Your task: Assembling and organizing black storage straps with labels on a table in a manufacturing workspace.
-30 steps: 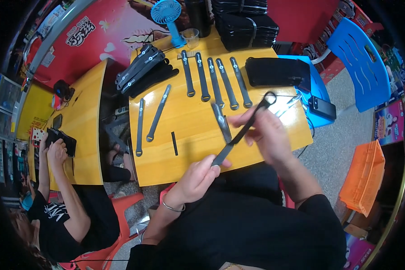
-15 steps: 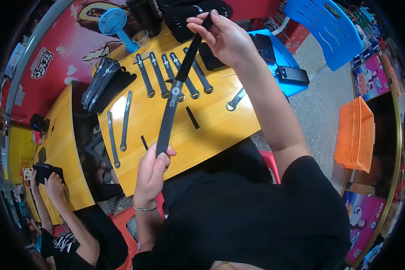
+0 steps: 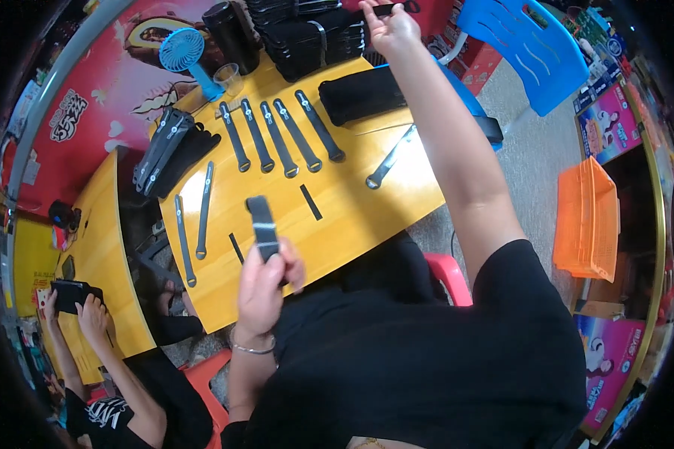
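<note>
The left hand (image 3: 260, 293) has its fingers closed on the near end of a dark strap (image 3: 263, 224) over the yellow surface (image 3: 341, 228); probably light and pliable, best pinched near an end. It looks flat, pale-banded. Far right, a black band (image 3: 386, 10) crosses the right hand (image 3: 395, 31), grip unclear. Similar straps (image 3: 319, 126) lie farther off.

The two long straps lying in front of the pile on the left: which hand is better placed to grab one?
Probably the left hand: it is nearer the two long straps, though it holds a grey strap. The right hand is stretched far away, also holding a dark strip.
</note>
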Tool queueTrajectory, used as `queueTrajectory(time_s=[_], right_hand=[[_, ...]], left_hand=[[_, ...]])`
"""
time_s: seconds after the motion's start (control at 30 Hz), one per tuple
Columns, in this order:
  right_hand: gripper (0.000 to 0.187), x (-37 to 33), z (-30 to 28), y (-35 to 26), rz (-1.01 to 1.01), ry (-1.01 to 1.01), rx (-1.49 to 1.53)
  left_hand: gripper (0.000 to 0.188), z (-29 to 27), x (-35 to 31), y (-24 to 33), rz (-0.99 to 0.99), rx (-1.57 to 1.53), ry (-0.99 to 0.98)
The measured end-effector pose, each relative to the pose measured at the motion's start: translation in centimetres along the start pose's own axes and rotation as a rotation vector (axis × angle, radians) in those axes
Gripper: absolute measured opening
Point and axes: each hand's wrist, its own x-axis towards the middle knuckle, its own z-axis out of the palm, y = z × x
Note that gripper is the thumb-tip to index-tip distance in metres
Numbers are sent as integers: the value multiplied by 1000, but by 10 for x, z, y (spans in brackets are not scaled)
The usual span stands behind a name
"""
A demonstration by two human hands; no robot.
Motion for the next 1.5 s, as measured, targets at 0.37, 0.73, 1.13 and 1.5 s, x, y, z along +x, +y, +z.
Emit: queueTrajectory(time_s=[0.37,0.73,1.13,1.5], right_hand=[[31,-23,60,72,-137,335,-329],[30,-22,41,81,-103,528,-493],[31,-33,28,81,-32,560,-714],[31,-35,18,87,-11,579,-790]], left_hand=[[19,99,84,-16,534,780,-416],[21,105,67,-11,445,410,-566],[18,116,56,-3,465,336,-490],[25,92,84,-12,553,642,-202]])
